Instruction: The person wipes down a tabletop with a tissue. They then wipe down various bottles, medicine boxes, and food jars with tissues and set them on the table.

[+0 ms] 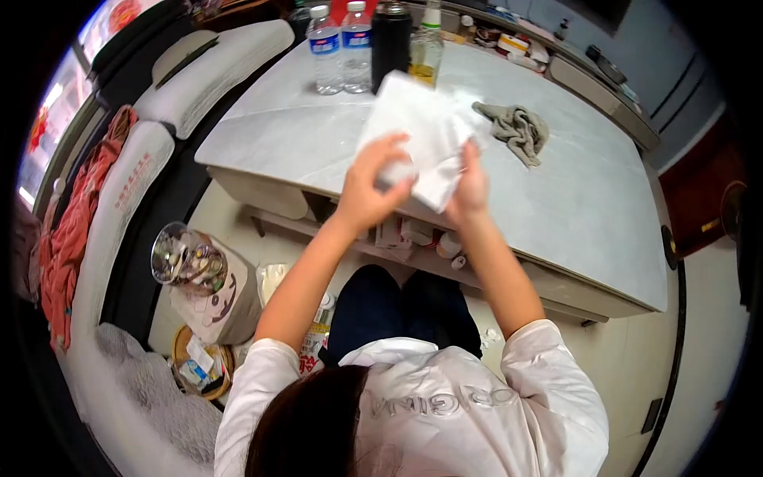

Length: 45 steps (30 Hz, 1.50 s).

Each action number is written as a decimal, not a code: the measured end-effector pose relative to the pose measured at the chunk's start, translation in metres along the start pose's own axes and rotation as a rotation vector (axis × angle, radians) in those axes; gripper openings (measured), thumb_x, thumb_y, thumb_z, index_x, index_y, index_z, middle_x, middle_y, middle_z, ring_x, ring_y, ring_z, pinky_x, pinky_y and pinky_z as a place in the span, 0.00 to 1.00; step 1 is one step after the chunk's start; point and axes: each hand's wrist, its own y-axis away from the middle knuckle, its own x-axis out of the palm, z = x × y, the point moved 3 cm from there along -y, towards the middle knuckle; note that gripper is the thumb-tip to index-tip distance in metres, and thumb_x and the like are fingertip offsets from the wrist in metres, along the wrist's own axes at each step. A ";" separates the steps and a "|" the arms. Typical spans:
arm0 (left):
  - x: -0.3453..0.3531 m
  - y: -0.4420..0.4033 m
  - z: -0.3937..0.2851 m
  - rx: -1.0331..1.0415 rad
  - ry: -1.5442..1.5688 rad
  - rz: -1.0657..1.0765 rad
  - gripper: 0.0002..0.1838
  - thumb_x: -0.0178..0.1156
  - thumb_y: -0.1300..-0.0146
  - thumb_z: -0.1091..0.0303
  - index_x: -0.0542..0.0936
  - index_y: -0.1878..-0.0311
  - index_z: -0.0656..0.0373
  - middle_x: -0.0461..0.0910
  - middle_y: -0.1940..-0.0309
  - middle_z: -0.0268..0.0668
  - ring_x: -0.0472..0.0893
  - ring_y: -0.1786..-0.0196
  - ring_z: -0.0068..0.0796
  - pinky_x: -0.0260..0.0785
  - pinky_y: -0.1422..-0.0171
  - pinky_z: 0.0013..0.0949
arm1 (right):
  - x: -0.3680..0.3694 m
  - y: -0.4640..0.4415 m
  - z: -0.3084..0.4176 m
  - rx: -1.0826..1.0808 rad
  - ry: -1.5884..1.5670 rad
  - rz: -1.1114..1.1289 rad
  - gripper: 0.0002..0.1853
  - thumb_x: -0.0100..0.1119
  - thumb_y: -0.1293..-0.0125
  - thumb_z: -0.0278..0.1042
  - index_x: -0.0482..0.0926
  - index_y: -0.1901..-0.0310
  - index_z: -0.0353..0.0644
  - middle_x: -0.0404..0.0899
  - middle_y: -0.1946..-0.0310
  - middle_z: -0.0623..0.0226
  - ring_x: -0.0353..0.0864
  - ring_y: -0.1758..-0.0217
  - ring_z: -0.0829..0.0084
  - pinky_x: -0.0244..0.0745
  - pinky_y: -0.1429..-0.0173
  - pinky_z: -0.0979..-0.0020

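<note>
A flat white rectangular pack of tissues [417, 131], slightly blurred, is held tilted above the near edge of the table. My right hand [470, 187] grips its right side, with the fingers partly hidden and smeared. In front of the pack's lower left part is my left hand [372, 187], its thumb and curled fingers apart; whether they touch the pack I cannot tell. Thin white material shows at the pack's right side. Right of the pack, a crumpled grey-green cloth [520, 133] lies on the table.
Two water bottles [324, 52], a black flask [391, 44] and a glass bottle with yellow liquid [427, 48] stand at the back of the white table [580, 207]. A clear bin [187, 258] and a basket [203, 362] are at the left, beside the sofa [143, 171].
</note>
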 end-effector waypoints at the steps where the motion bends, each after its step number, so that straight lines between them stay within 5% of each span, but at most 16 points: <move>1: 0.007 -0.018 0.012 -0.079 -0.054 -0.101 0.24 0.64 0.55 0.59 0.73 0.54 0.59 0.67 0.45 0.46 0.63 0.39 0.46 0.54 0.36 0.41 | -0.013 -0.014 0.026 -0.108 -0.004 -0.002 0.23 0.33 0.31 0.43 0.60 0.43 0.35 0.69 0.48 0.55 0.71 0.46 0.60 0.68 0.42 0.58; 3: 0.027 -0.056 0.037 -0.039 -0.441 -0.065 0.39 0.67 0.58 0.53 0.65 0.42 0.56 0.61 0.40 0.50 0.60 0.37 0.47 0.55 0.37 0.41 | -0.028 -0.029 0.078 -0.376 0.077 -0.104 0.21 0.38 0.32 0.41 0.62 0.45 0.34 0.70 0.50 0.55 0.73 0.49 0.62 0.70 0.44 0.60; 5: 0.055 -0.080 0.071 -0.320 -0.634 0.212 0.60 0.70 0.67 0.44 0.46 0.32 0.52 0.45 0.35 0.58 0.49 0.33 0.55 0.52 0.36 0.48 | -0.049 -0.046 0.112 -0.632 0.221 -0.210 0.20 0.38 0.32 0.38 0.62 0.44 0.33 0.69 0.50 0.58 0.72 0.50 0.65 0.68 0.46 0.64; 8: 0.085 -0.099 0.115 -0.463 -0.676 0.340 0.65 0.71 0.72 0.42 0.45 0.32 0.53 0.43 0.34 0.58 0.47 0.32 0.54 0.51 0.35 0.47 | -0.040 -0.051 0.142 -0.849 0.538 -0.275 0.20 0.36 0.33 0.33 0.61 0.43 0.32 0.66 0.46 0.59 0.68 0.45 0.66 0.61 0.41 0.67; 11: 0.097 -0.115 0.139 -0.486 -0.563 0.428 0.55 0.71 0.68 0.48 0.56 0.36 0.62 0.59 0.41 0.55 0.60 0.40 0.51 0.56 0.38 0.41 | -0.057 -0.073 0.138 -0.838 0.862 -0.224 0.24 0.38 0.38 0.25 0.57 0.39 0.31 0.60 0.40 0.55 0.64 0.41 0.67 0.56 0.38 0.70; 14: 0.099 -0.111 0.144 -0.191 -0.440 0.188 0.49 0.70 0.66 0.55 0.60 0.38 0.63 0.62 0.45 0.51 0.63 0.43 0.49 0.55 0.38 0.41 | -0.072 -0.097 0.123 -0.980 1.088 -0.088 0.28 0.37 0.43 0.20 0.55 0.37 0.32 0.56 0.37 0.54 0.58 0.36 0.67 0.51 0.35 0.72; 17: 0.092 -0.119 0.116 0.054 -0.339 0.128 0.47 0.69 0.66 0.59 0.61 0.39 0.62 0.63 0.45 0.49 0.61 0.42 0.47 0.53 0.37 0.41 | -0.090 -0.116 0.106 -0.688 0.895 -0.076 0.24 0.36 0.36 0.26 0.56 0.37 0.36 0.62 0.41 0.59 0.59 0.37 0.69 0.51 0.35 0.73; 18: 0.093 -0.120 0.111 0.155 -0.305 0.108 0.47 0.69 0.68 0.61 0.61 0.39 0.61 0.63 0.46 0.47 0.61 0.42 0.47 0.52 0.37 0.42 | -0.091 -0.118 0.103 -0.573 0.816 0.051 0.29 0.42 0.42 0.25 0.53 0.37 0.32 0.53 0.35 0.54 0.50 0.31 0.62 0.45 0.32 0.69; 21: 0.102 -0.115 0.101 0.170 -0.333 0.077 0.47 0.69 0.68 0.63 0.61 0.38 0.60 0.63 0.46 0.47 0.61 0.42 0.47 0.53 0.37 0.41 | -0.077 -0.111 0.086 -0.732 1.401 0.288 0.31 0.46 0.41 0.33 0.52 0.37 0.32 0.50 0.35 0.50 0.49 0.31 0.56 0.44 0.31 0.66; 27: 0.098 -0.112 0.099 0.167 -0.338 -0.039 0.45 0.71 0.69 0.65 0.65 0.41 0.60 0.65 0.49 0.45 0.64 0.47 0.46 0.57 0.42 0.42 | -0.069 -0.104 0.074 -0.859 1.646 0.281 0.31 0.47 0.41 0.41 0.57 0.39 0.32 0.48 0.35 0.46 0.50 0.33 0.51 0.47 0.32 0.63; 28: 0.099 -0.112 0.097 0.163 -0.339 -0.054 0.45 0.71 0.69 0.65 0.65 0.41 0.61 0.65 0.50 0.45 0.64 0.47 0.46 0.57 0.42 0.42 | -0.069 -0.105 0.075 -0.836 1.605 0.256 0.24 0.38 0.36 0.33 0.57 0.38 0.35 0.51 0.35 0.49 0.54 0.33 0.55 0.47 0.32 0.66; 32: 0.110 -0.107 0.072 0.213 -0.309 -0.086 0.45 0.71 0.69 0.64 0.64 0.41 0.63 0.65 0.50 0.46 0.64 0.47 0.46 0.57 0.42 0.42 | -0.084 -0.108 0.083 -0.911 1.073 -0.113 0.24 0.45 0.38 0.28 0.59 0.39 0.34 0.63 0.43 0.58 0.63 0.41 0.70 0.56 0.37 0.70; 35: 0.113 -0.107 0.062 0.218 -0.277 -0.080 0.45 0.70 0.65 0.64 0.63 0.40 0.62 0.64 0.49 0.45 0.64 0.46 0.43 0.59 0.43 0.40 | -0.073 -0.106 0.095 -0.592 0.418 -0.161 0.23 0.51 0.41 0.26 0.63 0.43 0.33 0.69 0.48 0.54 0.67 0.43 0.71 0.62 0.41 0.71; 40: 0.125 -0.103 0.087 -0.422 0.652 0.077 0.35 0.66 0.53 0.67 0.63 0.42 0.64 0.67 0.50 0.40 0.72 0.52 0.27 0.67 0.50 0.28 | -0.092 -0.114 0.103 -0.401 0.468 -0.167 0.23 0.54 0.41 0.29 0.66 0.44 0.33 0.75 0.57 0.64 0.74 0.57 0.76 0.68 0.50 0.76; 43: 0.129 -0.101 0.096 -0.718 0.691 0.440 0.24 0.61 0.47 0.70 0.67 0.47 0.63 0.73 0.59 0.35 0.75 0.61 0.22 0.67 0.56 0.24 | -0.086 -0.110 0.094 -0.595 0.640 -0.112 0.24 0.55 0.42 0.29 0.66 0.44 0.35 0.76 0.57 0.64 0.75 0.58 0.77 0.68 0.51 0.77; 45: 0.130 -0.099 0.098 -0.652 0.768 0.335 0.19 0.61 0.45 0.68 0.69 0.51 0.62 0.75 0.64 0.32 0.74 0.63 0.19 0.67 0.59 0.23 | -0.084 -0.107 0.088 -0.639 0.659 -0.126 0.23 0.50 0.38 0.31 0.64 0.42 0.36 0.70 0.48 0.59 0.69 0.46 0.71 0.61 0.42 0.73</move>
